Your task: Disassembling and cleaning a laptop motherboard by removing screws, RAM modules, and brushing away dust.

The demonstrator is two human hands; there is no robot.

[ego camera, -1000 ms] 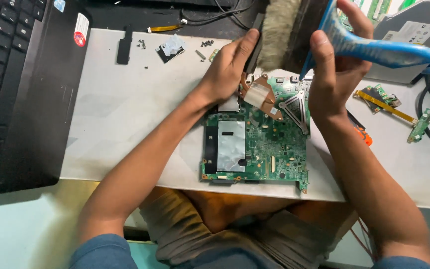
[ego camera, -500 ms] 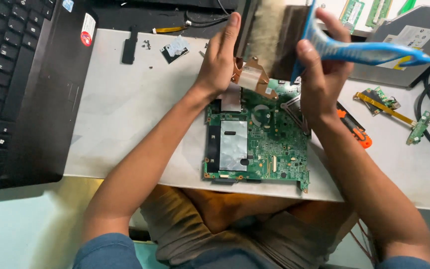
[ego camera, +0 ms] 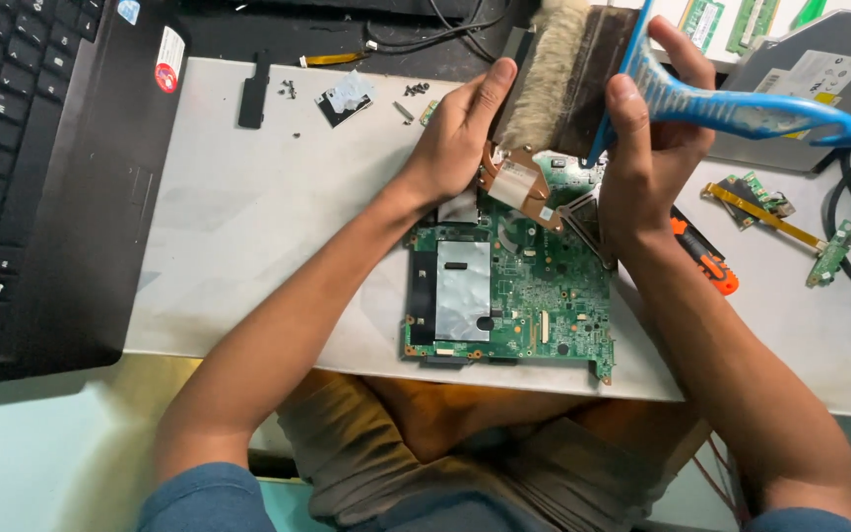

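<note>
The wide blue-handled brush with pale bristles (ego camera: 583,74) hangs above the far end of the green laptop circuit board (ego camera: 509,286) on the white table (ego camera: 248,217). The right hand (ego camera: 647,148) closes around the handle's neck; the left hand (ego camera: 455,138) lies open along the bristle side. The handle's long axis runs rightward, the bristles leftward. A stiff sweep could snag the copper heat pipe (ego camera: 509,177), or scatter the small loose screws (ego camera: 293,91).
</note>
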